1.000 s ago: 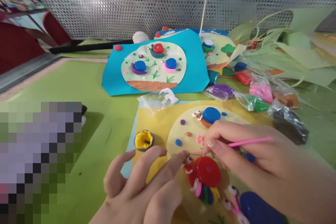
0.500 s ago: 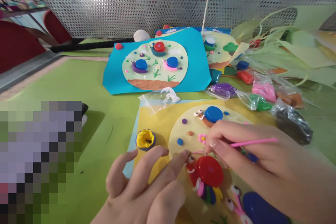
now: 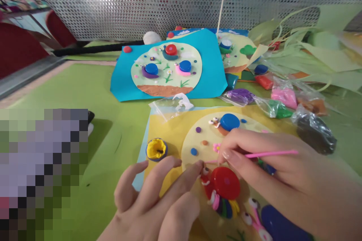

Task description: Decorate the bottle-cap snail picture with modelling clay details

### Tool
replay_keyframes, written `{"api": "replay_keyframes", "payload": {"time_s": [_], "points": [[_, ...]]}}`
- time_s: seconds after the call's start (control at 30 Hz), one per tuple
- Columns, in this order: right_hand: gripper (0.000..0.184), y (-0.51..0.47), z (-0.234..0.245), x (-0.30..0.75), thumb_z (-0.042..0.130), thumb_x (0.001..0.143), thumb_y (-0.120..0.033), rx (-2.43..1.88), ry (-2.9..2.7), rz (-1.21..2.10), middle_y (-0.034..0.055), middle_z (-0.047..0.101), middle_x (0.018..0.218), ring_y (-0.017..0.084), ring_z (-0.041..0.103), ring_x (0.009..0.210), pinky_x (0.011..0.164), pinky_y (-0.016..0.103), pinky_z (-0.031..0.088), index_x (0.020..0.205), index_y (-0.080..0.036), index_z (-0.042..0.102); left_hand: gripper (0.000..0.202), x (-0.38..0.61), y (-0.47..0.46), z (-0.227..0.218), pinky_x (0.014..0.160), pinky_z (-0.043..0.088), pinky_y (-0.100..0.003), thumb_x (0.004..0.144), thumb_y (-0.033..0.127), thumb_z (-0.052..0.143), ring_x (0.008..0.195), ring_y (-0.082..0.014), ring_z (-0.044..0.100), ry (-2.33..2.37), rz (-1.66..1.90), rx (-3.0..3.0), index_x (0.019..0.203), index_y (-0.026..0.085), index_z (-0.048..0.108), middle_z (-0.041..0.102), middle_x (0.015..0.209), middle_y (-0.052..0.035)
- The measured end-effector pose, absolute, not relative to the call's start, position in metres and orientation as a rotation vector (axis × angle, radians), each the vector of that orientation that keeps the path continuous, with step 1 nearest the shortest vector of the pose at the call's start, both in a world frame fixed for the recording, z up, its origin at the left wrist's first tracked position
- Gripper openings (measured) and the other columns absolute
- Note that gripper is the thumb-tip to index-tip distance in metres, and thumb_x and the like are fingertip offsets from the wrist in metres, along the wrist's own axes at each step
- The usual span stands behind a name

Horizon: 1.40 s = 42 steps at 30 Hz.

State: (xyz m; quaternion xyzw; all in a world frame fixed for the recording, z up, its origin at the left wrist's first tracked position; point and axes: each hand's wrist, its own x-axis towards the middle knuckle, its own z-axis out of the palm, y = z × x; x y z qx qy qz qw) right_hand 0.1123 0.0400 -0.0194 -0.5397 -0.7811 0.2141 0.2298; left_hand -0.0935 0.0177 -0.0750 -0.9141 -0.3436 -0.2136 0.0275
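Note:
My right hand (image 3: 271,173) pinches a thin pink modelling tool (image 3: 271,154) over the picture with the pale round ground (image 3: 188,167). The tool's thin tip points left, close to my left index fingertip. My left hand (image 3: 158,199) rests on the picture's left side, fingers spread, its index fingertip beside the head of the red clay snail (image 3: 225,183). That snail has a red cap shell and a striped, many-coloured body. Above my right hand is a snail with a blue shell (image 3: 230,122); below it lies a dark blue-shelled snail (image 3: 279,223), partly hidden. A pink flower (image 3: 217,147) touches the view of my fingertips.
A small cap of yellow clay (image 3: 156,149) stands left of the round ground. Behind lies a finished-looking snail picture on blue card (image 3: 212,64). Bagged clay (image 3: 284,98) and paper strips (image 3: 319,49) lie at right. A pixelated object (image 3: 36,165) occupies the left.
My right hand and the pink tool have shifted very slightly left. My left hand stays in place.

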Motion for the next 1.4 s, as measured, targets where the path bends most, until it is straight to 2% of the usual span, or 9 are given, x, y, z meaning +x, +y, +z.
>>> {"api": "replay_keyframes", "payload": {"time_s": [0.13,0.3,0.47,0.6,0.77,0.87,1.07,1.27,1.4], "points": [[0.019,0.040,-0.019,0.118,0.040,0.089,-0.021,-1.425,-2.218,0.632,-0.0046,0.063,0.067,0.013,0.059,0.057,0.045,0.021,0.045,0.077,-0.027,0.053,0.023,-0.094,0.018,-0.076,0.099,0.016,-0.041,0.082,0.020,0.032,0.114,-0.0227,0.039,-1.076,-0.652,-2.816,0.089,0.027,0.053,0.054,0.126,0.0104],[0.019,0.039,-0.018,0.122,0.039,0.090,-0.022,-1.410,-2.240,0.678,-0.0078,0.061,0.066,0.010,0.058,0.054,0.044,0.021,0.044,0.077,-0.027,0.051,0.025,-0.093,0.017,-0.076,0.096,0.020,-0.040,0.082,0.018,0.031,0.113,-0.0221,0.040,-1.088,-0.641,-2.790,0.089,0.028,0.052,0.055,0.125,0.0104],[0.019,0.041,-0.019,0.121,0.039,0.091,-0.022,-1.393,-2.253,0.656,-0.0069,0.061,0.067,0.010,0.057,0.056,0.046,0.021,0.043,0.077,-0.026,0.052,0.024,-0.094,0.016,-0.075,0.094,0.028,-0.040,0.082,0.024,0.032,0.109,-0.0225,0.046,-1.145,-0.622,-2.741,0.087,0.029,0.054,0.061,0.117,0.0063],[0.019,0.042,-0.021,0.121,0.040,0.091,-0.021,-1.377,-2.251,0.669,-0.0067,0.060,0.066,0.009,0.057,0.056,0.047,0.021,0.042,0.076,-0.025,0.052,0.026,-0.095,0.014,-0.076,0.091,0.034,-0.040,0.083,0.036,0.033,0.109,-0.0252,0.046,-1.182,-0.625,-2.768,0.091,0.030,0.057,0.063,0.111,0.0030],[0.020,0.039,-0.020,0.125,0.040,0.091,-0.022,-1.382,-2.252,0.696,-0.0076,0.058,0.064,0.009,0.055,0.053,0.046,0.021,0.040,0.075,-0.025,0.050,0.027,-0.095,0.016,-0.077,0.090,0.035,-0.040,0.084,0.035,0.031,0.109,-0.0255,0.046,-1.195,-0.660,-2.771,0.090,0.030,0.056,0.063,0.112,0.0035],[0.021,0.040,-0.019,0.127,0.038,0.093,-0.023,-1.405,-2.247,0.688,-0.0073,0.057,0.064,0.009,0.054,0.055,0.047,0.022,0.039,0.075,-0.025,0.049,0.026,-0.098,0.022,-0.077,0.087,0.038,-0.039,0.084,0.040,0.034,0.106,-0.0254,0.048,-1.064,-0.665,-2.790,0.091,0.030,0.057,0.065,0.109,0.0034],[0.025,0.044,-0.017,0.126,0.036,0.094,-0.024,-1.455,-2.175,0.770,-0.0071,0.052,0.060,0.009,0.050,0.053,0.047,0.023,0.037,0.072,-0.024,0.048,0.032,-0.102,0.028,-0.080,0.082,0.043,-0.038,0.081,0.050,0.039,0.104,-0.0265,0.052,-0.951,-0.645,-2.752,0.098,0.030,0.057,0.066,0.103,0.0011],[0.024,0.041,-0.006,0.138,0.034,0.094,-0.025,-1.417,-2.134,0.677,-0.0064,0.052,0.063,0.010,0.050,0.056,0.049,0.022,0.037,0.073,-0.024,0.046,0.050,-0.115,0.037,-0.098,0.085,0.044,-0.044,0.071,0.064,0.042,0.104,-0.0314,0.053,-0.826,-0.822,-2.770,0.103,0.027,0.056,0.063,0.114,-0.0019],[0.023,0.032,0.007,0.153,0.033,0.094,-0.029,-1.422,-2.076,0.657,-0.0063,0.054,0.062,0.011,0.052,0.054,0.049,0.023,0.038,0.078,-0.025,0.049,0.054,-0.120,0.045,-0.107,0.080,0.046,-0.043,0.072,0.055,0.044,0.099,-0.0315,0.057,-0.863,-0.852,-2.859,0.119,0.028,0.046,0.062,0.116,-0.0038]]}}
